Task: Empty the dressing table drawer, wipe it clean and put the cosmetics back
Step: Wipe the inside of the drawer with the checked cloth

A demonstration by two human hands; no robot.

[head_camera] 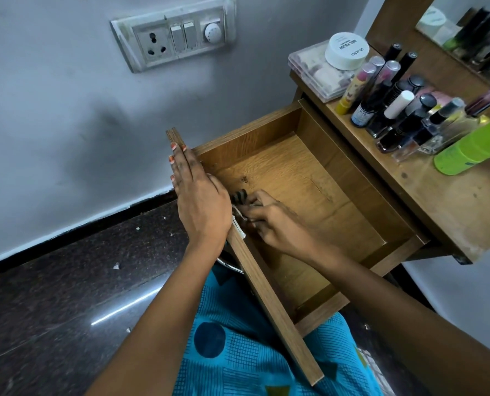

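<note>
The drawer (295,178) is pulled out toward the person, and nothing lies in it but the cloth. The left hand (201,201) lies flat on the top edge of the drawer front (269,298) with straight fingers, pressing down. The right hand (278,224) is inside the drawer, just behind that front board. Its fingers are curled round a small striped cloth (239,195). The two hands are close together, with the board between them.

The cloth looks soft and light. It will bunch up, so it is best held in a wad under the fingers. The drawer is hard wood and can probably slide, so a hand on the front likely keeps it steady.

Farther off, on the right, the cosmetics (395,110) stand crowded on the worktop (444,207). They are small bottles and tubes, some likely glass. They look smooth and easy to knock over, so each is best picked up by its middle, one or two at a time. A green bottle (475,147) lies on its side and may roll. A white tub (346,51) sits at the far end.

Most of the cloth is hidden under the right hand. The right arm covers the drawer's near corner. A dark spot on the drawer floor may be dirt or wood grain; it is hard to tell. The small labels are too blurry to read. The mirror (467,30) is cut off at the top edge.
</note>
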